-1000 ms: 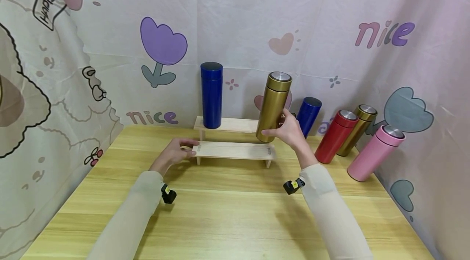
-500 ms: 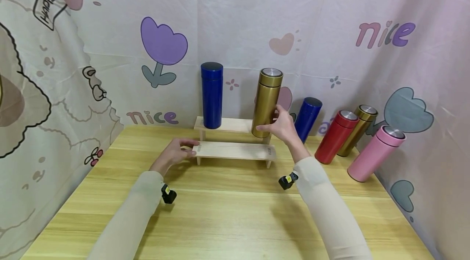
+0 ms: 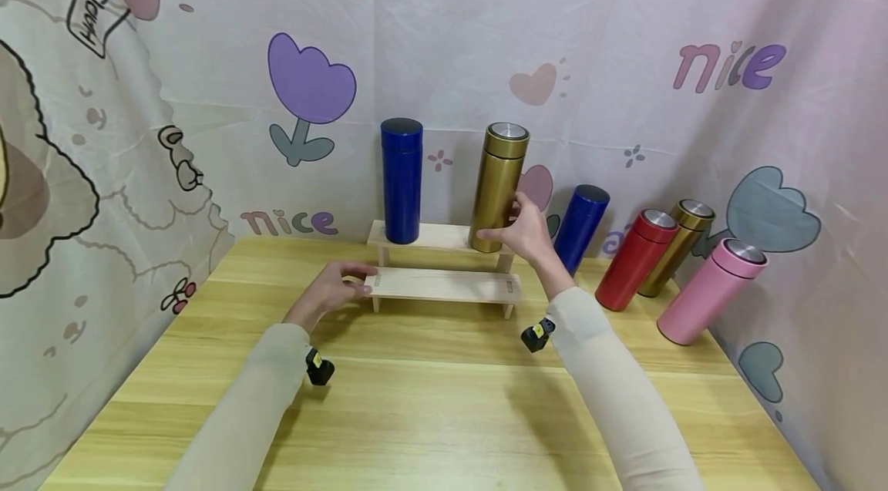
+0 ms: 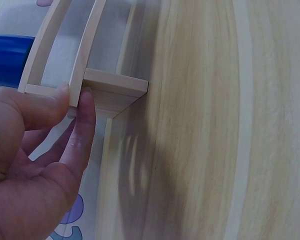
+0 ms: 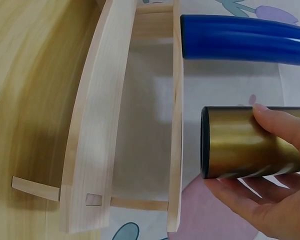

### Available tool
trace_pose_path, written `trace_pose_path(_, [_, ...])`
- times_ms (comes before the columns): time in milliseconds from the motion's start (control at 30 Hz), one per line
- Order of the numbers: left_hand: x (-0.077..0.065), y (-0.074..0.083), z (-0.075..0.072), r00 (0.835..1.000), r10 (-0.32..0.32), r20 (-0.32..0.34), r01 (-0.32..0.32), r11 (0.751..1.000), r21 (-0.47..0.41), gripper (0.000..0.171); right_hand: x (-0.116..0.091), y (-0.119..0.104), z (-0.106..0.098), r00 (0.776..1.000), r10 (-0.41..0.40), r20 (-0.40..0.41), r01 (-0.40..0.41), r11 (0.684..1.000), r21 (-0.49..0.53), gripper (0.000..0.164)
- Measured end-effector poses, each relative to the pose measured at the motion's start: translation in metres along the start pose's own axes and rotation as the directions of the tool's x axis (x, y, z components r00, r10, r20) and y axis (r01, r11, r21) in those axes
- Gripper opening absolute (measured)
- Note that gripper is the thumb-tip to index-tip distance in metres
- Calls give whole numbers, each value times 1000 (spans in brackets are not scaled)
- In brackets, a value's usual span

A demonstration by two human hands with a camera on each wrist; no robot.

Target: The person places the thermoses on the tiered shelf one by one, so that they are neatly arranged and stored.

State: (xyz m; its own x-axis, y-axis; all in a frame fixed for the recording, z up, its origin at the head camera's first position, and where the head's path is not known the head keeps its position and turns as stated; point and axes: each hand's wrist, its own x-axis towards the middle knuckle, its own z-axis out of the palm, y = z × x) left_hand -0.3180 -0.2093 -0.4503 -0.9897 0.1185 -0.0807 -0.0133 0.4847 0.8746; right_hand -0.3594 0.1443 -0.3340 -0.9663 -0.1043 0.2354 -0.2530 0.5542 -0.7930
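Observation:
My right hand (image 3: 529, 235) grips a gold thermos bottle (image 3: 498, 179) low on its body, fingers and thumb around it. The bottle is almost upright near the right end of the upper board (image 3: 444, 234) of a two-step wooden rack. In the right wrist view a gap shows between the bottle's dark base (image 5: 205, 142) and the upper board's edge (image 5: 176, 125). On that board's left end stands a blue thermos bottle (image 3: 401, 183). My left hand (image 3: 329, 292) pinches the left end of the lower board (image 3: 444, 285) between thumb and fingers, seen closely in the left wrist view.
Right of the rack, several bottles stand on the wooden table (image 3: 416, 414): a blue one (image 3: 581, 225) partly behind my right hand, a red one (image 3: 634, 263), another gold one (image 3: 683, 244) behind it, and a pink one (image 3: 711, 294). A printed curtain (image 3: 444, 36) hangs behind.
My right hand has carried the gold bottle left and slightly up in the view, over towards the upper board, and the bottle has become more upright. My left hand stays on the rack.

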Motion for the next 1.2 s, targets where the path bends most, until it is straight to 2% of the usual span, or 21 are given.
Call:
trace_pose_path(533, [0,1,-1,1000,1,-11,-1,1000,10,41,10,-12,19,999,-43,-23,42,999,-31,85])
trace_pose_path(767, [0,2,0,1000,3,-10,-3,1000,4,41,14,-15,30,997,-74,-12,74,997,-6,83])
trace_pose_path(1200, [0,0,0,1000,11,-8,-11,1000,16,40,21,-20,46,998,-52,-30,52,999,-2,79])
